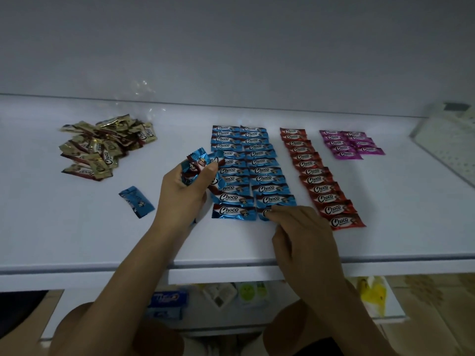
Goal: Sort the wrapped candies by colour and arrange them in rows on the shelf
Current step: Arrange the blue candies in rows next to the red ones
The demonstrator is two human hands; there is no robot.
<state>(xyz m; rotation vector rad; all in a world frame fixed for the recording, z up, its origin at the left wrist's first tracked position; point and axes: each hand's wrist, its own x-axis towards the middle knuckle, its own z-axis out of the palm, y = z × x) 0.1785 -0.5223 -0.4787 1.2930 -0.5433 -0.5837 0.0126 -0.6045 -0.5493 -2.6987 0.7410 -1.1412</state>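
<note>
Head view: a crumpled clear bag (141, 98) is seen at the back left of the white shelf (77, 227); its contents cannot be told; a loose gold candy pile (102, 147) lies just in front of it. A white perforated tray (447, 140) is cut off at the right edge, contents unreadable.

The left grip (183, 194) is closed round a bunch of blue candies (199, 163), held raised just left of the blue rows (259, 163). The right grip (305, 235) is curled, fingertips pinching the nearest blue candy (262, 214) at the front end of the right-hand blue row; most of that candy is hidden under the fingers.

A red row (316, 179) is laid just right of the blue rows; short purple rows (344, 145) are laid further right, towards the back. One stray blue candy (136, 201) lies flat on the shelf, left of the left grip.
</note>
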